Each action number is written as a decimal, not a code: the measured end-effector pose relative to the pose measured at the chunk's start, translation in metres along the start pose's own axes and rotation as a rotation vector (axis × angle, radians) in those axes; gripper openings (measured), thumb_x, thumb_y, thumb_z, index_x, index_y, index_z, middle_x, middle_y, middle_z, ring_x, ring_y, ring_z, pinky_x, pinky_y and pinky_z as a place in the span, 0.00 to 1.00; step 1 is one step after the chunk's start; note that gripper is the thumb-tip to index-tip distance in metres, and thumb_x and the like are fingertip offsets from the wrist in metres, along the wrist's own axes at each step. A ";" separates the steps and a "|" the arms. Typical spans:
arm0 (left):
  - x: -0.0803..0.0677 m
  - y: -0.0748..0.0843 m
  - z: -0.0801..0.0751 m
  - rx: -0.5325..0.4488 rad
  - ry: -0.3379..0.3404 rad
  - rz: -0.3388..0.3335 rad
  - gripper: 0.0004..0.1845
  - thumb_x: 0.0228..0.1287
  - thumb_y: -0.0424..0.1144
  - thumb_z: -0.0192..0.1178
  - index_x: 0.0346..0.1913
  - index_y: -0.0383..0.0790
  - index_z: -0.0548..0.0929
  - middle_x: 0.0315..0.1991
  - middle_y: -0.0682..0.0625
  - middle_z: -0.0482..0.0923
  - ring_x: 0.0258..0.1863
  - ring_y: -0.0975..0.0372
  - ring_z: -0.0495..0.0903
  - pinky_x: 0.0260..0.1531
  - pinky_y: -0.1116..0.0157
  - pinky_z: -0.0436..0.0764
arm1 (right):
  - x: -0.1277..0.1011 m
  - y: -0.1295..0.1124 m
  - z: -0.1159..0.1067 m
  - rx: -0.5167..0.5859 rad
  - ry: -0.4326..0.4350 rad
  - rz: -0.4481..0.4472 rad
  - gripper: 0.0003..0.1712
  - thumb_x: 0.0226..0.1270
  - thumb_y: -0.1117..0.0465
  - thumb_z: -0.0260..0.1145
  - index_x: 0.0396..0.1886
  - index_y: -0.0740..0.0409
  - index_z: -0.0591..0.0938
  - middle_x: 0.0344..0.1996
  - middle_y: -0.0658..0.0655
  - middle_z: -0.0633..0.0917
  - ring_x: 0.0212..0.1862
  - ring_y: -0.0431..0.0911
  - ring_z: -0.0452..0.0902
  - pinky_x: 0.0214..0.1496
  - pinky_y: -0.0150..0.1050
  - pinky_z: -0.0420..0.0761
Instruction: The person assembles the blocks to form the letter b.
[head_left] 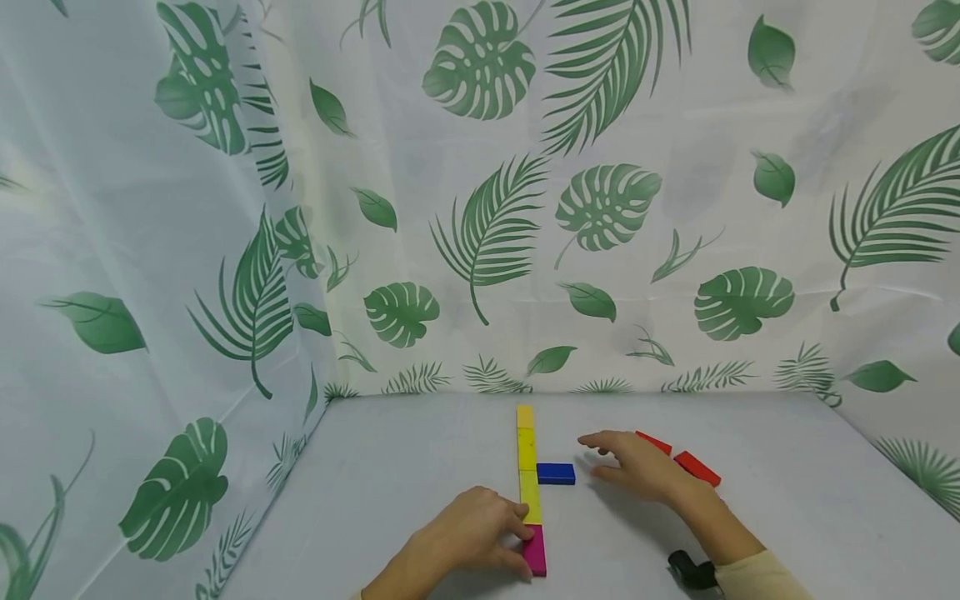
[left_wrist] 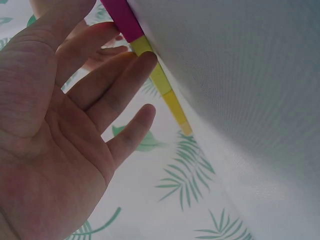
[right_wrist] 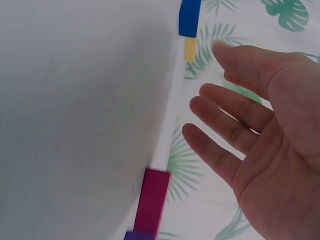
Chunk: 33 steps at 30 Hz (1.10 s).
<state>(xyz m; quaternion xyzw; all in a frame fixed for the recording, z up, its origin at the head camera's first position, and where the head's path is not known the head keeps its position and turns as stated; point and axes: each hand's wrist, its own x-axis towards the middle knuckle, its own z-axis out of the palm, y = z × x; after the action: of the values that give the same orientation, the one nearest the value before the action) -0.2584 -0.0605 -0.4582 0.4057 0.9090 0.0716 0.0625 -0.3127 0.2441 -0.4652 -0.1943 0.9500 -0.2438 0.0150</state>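
A straight row of flat blocks lies on the table: yellow blocks (head_left: 527, 450) at the far part and a magenta block (head_left: 535, 554) at the near end. My left hand (head_left: 471, 533) holds the magenta block between thumb and index finger, while another fingertip rests at the adjoining yellow block (left_wrist: 159, 77). A blue block (head_left: 556, 474) lies crosswise, its left end against the row's right side. Just right of the blue block, my right hand (head_left: 645, 467) hovers with fingers loosely extended and nothing in them. Two red blocks (head_left: 697, 468) lie beyond that hand, one partly hidden by it.
In the right wrist view, part of a purple block (right_wrist: 140, 235) shows beside a red block (right_wrist: 152, 202). The white table (head_left: 390, 467) meets a leaf-print curtain (head_left: 480, 250) at the back, with curtain at both sides too. A black device (head_left: 690, 571) sits by my right wrist.
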 end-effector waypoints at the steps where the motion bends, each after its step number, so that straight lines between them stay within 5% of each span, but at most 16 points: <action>1: 0.000 0.000 0.000 -0.001 -0.003 -0.005 0.24 0.54 0.65 0.75 0.54 0.65 0.90 0.58 0.63 0.86 0.57 0.71 0.84 0.60 0.63 0.81 | -0.001 0.001 -0.002 -0.001 -0.001 -0.009 0.29 0.68 0.55 0.75 0.68 0.50 0.82 0.61 0.55 0.86 0.59 0.53 0.82 0.60 0.56 0.84; 14: -0.001 0.000 0.001 -0.006 0.005 -0.007 0.24 0.54 0.64 0.75 0.54 0.65 0.90 0.59 0.62 0.86 0.58 0.71 0.83 0.61 0.63 0.80 | -0.021 0.026 -0.021 -0.033 0.026 -0.061 0.28 0.68 0.55 0.74 0.67 0.55 0.82 0.60 0.56 0.86 0.55 0.52 0.84 0.53 0.50 0.85; 27: 0.000 -0.001 0.002 -0.003 -0.007 -0.010 0.24 0.54 0.65 0.75 0.54 0.66 0.90 0.59 0.64 0.85 0.58 0.71 0.83 0.61 0.64 0.80 | -0.038 0.045 -0.044 -0.004 0.053 -0.112 0.28 0.67 0.54 0.74 0.64 0.60 0.83 0.57 0.62 0.87 0.59 0.60 0.83 0.58 0.62 0.82; 33: 0.000 -0.002 0.004 0.025 0.016 0.024 0.24 0.55 0.65 0.74 0.54 0.65 0.90 0.59 0.62 0.86 0.58 0.71 0.83 0.60 0.65 0.80 | -0.041 0.046 -0.052 0.024 0.012 -0.055 0.30 0.66 0.53 0.75 0.64 0.61 0.83 0.53 0.60 0.88 0.50 0.53 0.83 0.49 0.50 0.86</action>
<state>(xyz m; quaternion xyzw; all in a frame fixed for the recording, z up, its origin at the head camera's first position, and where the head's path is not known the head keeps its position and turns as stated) -0.2596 -0.0618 -0.4621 0.4170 0.9053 0.0644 0.0496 -0.2978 0.3206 -0.4441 -0.2188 0.9414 -0.2567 0.0048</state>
